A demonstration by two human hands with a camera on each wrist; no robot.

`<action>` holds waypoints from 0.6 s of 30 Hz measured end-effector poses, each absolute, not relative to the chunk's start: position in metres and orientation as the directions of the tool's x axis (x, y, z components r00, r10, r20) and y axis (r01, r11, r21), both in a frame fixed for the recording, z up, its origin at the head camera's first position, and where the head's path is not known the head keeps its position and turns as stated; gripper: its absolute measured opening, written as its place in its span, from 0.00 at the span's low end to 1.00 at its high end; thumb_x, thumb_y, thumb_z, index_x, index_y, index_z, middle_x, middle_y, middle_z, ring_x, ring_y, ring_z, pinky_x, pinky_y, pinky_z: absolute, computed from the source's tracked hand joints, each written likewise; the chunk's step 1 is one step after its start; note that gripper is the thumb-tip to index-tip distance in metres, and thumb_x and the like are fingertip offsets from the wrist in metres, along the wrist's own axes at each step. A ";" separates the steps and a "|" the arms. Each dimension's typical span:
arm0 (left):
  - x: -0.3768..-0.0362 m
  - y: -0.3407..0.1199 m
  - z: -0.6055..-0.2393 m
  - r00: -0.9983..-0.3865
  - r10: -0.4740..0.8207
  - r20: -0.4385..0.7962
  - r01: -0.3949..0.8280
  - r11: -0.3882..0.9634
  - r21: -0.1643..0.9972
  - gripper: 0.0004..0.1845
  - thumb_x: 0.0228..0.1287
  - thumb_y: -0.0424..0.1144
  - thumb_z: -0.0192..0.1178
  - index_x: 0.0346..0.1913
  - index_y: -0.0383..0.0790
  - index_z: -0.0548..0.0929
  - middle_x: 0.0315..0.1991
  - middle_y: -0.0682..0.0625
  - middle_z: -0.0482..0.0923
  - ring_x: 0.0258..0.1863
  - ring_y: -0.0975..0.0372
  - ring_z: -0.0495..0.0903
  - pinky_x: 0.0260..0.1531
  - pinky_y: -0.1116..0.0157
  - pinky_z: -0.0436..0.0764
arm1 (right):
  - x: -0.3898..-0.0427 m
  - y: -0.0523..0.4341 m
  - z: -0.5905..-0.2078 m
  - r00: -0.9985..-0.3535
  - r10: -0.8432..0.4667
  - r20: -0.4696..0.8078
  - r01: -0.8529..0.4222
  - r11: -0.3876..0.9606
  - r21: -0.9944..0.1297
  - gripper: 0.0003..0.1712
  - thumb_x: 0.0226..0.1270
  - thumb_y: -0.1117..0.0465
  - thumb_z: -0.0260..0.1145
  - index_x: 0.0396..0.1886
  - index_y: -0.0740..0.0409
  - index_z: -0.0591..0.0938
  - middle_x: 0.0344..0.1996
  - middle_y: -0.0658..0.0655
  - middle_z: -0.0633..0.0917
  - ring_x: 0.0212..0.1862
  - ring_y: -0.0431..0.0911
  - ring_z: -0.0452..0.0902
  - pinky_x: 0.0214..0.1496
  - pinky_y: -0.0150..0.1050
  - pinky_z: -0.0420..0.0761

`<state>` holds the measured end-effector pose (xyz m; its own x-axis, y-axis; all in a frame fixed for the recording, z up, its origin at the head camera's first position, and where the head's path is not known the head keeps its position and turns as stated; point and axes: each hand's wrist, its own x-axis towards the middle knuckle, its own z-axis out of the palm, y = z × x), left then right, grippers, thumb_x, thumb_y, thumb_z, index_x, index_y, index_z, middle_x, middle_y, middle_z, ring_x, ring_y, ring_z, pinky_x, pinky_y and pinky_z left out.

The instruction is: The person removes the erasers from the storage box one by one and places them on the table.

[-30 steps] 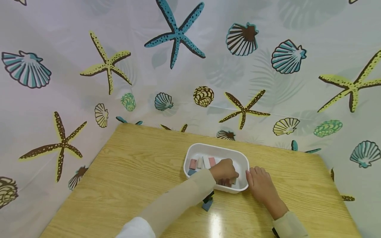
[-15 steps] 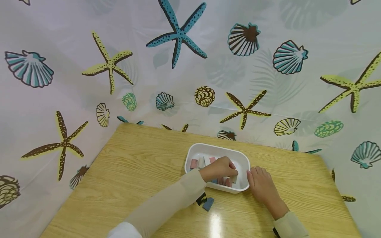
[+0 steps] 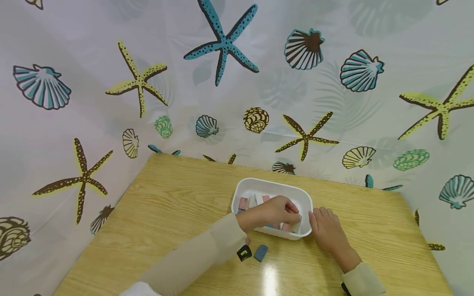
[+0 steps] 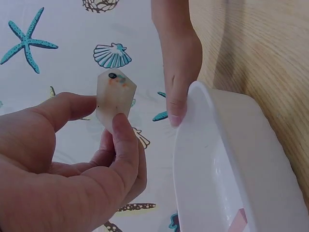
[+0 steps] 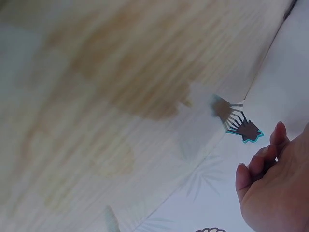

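A white oval tub (image 3: 244, 187) stands on the wooden table (image 3: 177, 209) and holds several small pink, white and blue blocks (image 3: 243, 202). My left hand (image 3: 275, 209) is over the tub and pinches a pale whitish block (image 3: 296, 225) between thumb and fingers; the left wrist view shows this block (image 4: 115, 99) with small coloured specks, held beside the tub's rim (image 4: 203, 140). My right hand (image 3: 326, 228) rests flat on the table with its fingers straight, against the tub's right end. In the right wrist view only the fingertips (image 5: 263, 162) show.
A blue block (image 3: 261, 253) lies on the table in front of the tub, next to a small black thing (image 3: 243, 253). A curtain printed with shells and starfish (image 3: 222, 41) hangs close behind and beside the table.
My left hand has risen from the tub's near right corner with the pale block pinched in it. The right hand has stayed beside the tub.
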<state>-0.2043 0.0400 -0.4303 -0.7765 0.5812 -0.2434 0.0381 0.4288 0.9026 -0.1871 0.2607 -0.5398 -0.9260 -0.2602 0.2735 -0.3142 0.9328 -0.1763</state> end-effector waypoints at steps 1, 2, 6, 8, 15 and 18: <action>-0.202 0.039 -0.429 -0.774 0.585 -0.243 0.032 0.419 0.908 0.08 0.58 0.38 0.64 0.35 0.39 0.79 0.29 0.53 0.76 0.28 0.67 0.73 0.28 0.73 0.74 | -0.187 0.260 -0.540 -0.925 -0.260 0.276 -0.315 0.932 -0.178 0.15 0.74 0.56 0.44 0.29 0.58 0.68 0.26 0.53 0.65 0.30 0.50 0.60 0.30 0.41 0.59; -0.200 0.038 -0.427 -0.769 0.593 -0.241 0.028 0.407 0.913 0.08 0.58 0.38 0.65 0.36 0.39 0.79 0.29 0.53 0.76 0.28 0.67 0.73 0.28 0.73 0.74 | -0.187 0.260 -0.539 -0.925 -0.260 0.277 -0.315 0.932 -0.178 0.15 0.74 0.56 0.44 0.28 0.58 0.68 0.25 0.53 0.65 0.30 0.50 0.60 0.30 0.41 0.59; -0.191 0.032 -0.419 -0.751 0.617 -0.234 0.039 0.395 0.918 0.08 0.58 0.40 0.65 0.37 0.40 0.79 0.31 0.55 0.76 0.29 0.67 0.74 0.31 0.71 0.75 | -0.187 0.260 -0.538 -0.926 -0.256 0.277 -0.312 0.933 -0.180 0.15 0.74 0.56 0.45 0.28 0.58 0.68 0.25 0.53 0.65 0.30 0.50 0.61 0.29 0.41 0.60; -0.187 0.029 -0.416 -0.747 0.624 -0.228 0.048 0.393 0.918 0.09 0.58 0.41 0.64 0.38 0.41 0.79 0.32 0.56 0.76 0.30 0.67 0.74 0.32 0.71 0.75 | -0.187 0.261 -0.537 -0.928 -0.255 0.274 -0.309 0.934 -0.180 0.15 0.74 0.56 0.44 0.28 0.58 0.68 0.25 0.53 0.65 0.30 0.50 0.61 0.30 0.41 0.60; -0.177 0.023 -0.428 -0.739 0.639 -0.213 0.055 0.372 0.926 0.09 0.58 0.40 0.64 0.38 0.40 0.79 0.32 0.56 0.76 0.31 0.69 0.74 0.33 0.72 0.74 | -0.187 0.260 -0.538 -0.931 -0.247 0.269 -0.301 0.936 -0.182 0.16 0.75 0.55 0.44 0.28 0.57 0.68 0.25 0.53 0.66 0.31 0.50 0.62 0.30 0.42 0.61; -0.168 0.022 -0.441 -0.738 0.648 -0.186 0.089 0.367 0.926 0.08 0.57 0.37 0.63 0.37 0.39 0.78 0.31 0.57 0.75 0.31 0.70 0.74 0.32 0.73 0.74 | -0.187 0.260 -0.539 -0.931 -0.246 0.268 -0.300 0.936 -0.184 0.16 0.75 0.55 0.44 0.28 0.57 0.68 0.26 0.53 0.66 0.31 0.50 0.62 0.30 0.42 0.61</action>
<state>-0.1676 0.0220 -0.4411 -0.7384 0.6483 -0.1855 0.0893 0.3667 0.9260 -0.1867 0.2603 -0.5386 -0.9315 -0.2463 0.2678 -0.3004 0.9359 -0.1842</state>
